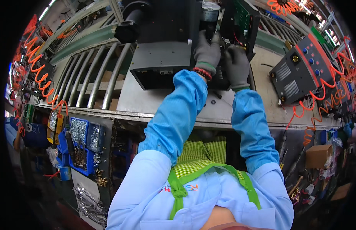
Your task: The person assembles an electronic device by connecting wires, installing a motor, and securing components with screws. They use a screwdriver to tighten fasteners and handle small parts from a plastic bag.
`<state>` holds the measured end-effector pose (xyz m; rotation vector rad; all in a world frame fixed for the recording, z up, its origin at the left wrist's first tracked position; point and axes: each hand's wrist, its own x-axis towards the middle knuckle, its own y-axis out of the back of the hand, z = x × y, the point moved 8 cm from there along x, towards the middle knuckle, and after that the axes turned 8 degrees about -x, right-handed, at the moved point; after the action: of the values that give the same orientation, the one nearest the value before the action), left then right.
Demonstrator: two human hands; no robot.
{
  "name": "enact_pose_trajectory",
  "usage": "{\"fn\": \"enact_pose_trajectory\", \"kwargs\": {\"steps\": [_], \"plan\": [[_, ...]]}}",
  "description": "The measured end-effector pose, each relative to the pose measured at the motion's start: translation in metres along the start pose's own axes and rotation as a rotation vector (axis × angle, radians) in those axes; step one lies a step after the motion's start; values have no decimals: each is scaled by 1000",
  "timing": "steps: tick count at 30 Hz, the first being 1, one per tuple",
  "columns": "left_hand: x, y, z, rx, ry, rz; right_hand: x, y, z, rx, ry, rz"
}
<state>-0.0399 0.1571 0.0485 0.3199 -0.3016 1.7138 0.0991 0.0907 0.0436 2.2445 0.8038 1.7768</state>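
Observation:
A dark grey metal machine housing (162, 53) stands open on the bench in front of me. My left hand (207, 51), in a grey glove, reaches into its bay just below a dark cylinder with a clear, silvery top (209, 13). Its fingers are bent around a small part that I cannot make out. Beside it my right hand (237, 65), also gloved, has its fingers curled at small fittings and wires near the right-hand panel. What those fingers hold is hidden. A green circuit board (242, 17) sits on that panel, above my right hand.
Metal rollers (109, 76) run along the left. A grey and orange machine (300, 71) stands at the right, with coiled orange hoses (42, 76) hanging on both sides. Blue bins of screws (79, 132) and metal pieces (90, 203) lie lower left. A small black ring (213, 102) rests on the bench.

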Motion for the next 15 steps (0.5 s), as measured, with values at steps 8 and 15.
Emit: {"fn": "enact_pose_trajectory", "kwargs": {"steps": [8, 15], "plan": [[1, 5, -2, 30, 1, 13, 4, 10, -12, 58, -93, -7], [-1, -1, 4, -30, 1, -43, 5, 16, -27, -119, 256, -2]]}}
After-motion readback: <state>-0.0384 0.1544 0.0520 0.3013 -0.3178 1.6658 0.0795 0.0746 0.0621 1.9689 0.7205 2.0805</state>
